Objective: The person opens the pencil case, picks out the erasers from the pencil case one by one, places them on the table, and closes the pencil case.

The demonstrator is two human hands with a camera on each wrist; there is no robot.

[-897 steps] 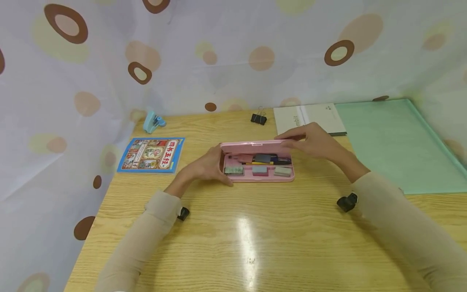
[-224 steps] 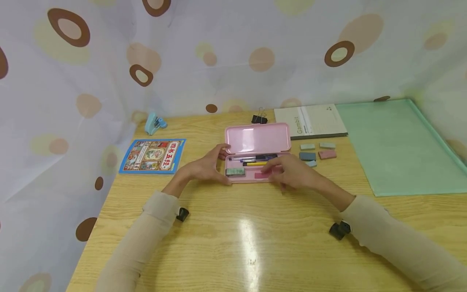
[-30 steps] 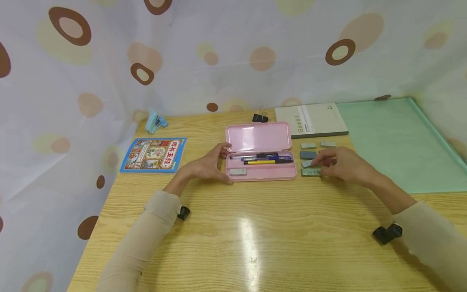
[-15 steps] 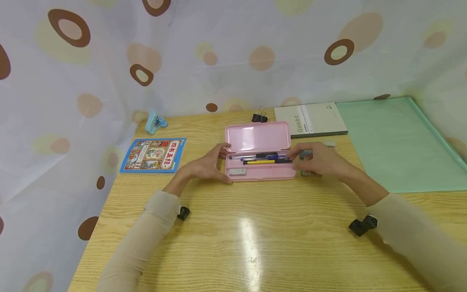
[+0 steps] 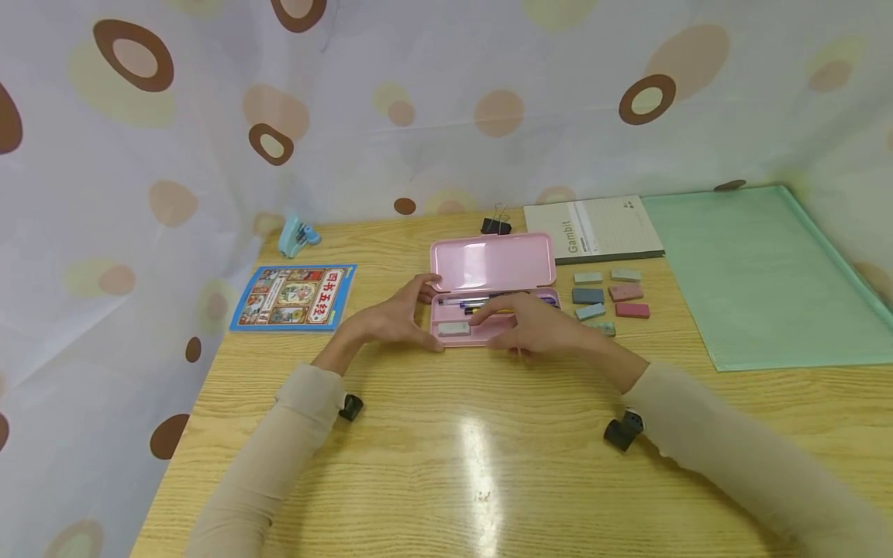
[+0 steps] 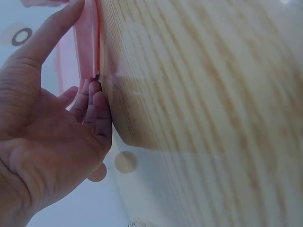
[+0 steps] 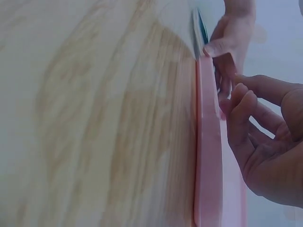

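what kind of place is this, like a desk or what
Most likely a study or school desk: a wooden table holding an open pink pencil case with pens, a row of small erasers and a Gambit notebook, screened off by a spotted curtain.

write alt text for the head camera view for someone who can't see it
A person's left hand steadies an open pink pencil case on a wooden table while the right hand reaches into its tray, above a pale eraser. Seven small erasers lie right of the case, by a notebook and green folder; a picture book lies left.
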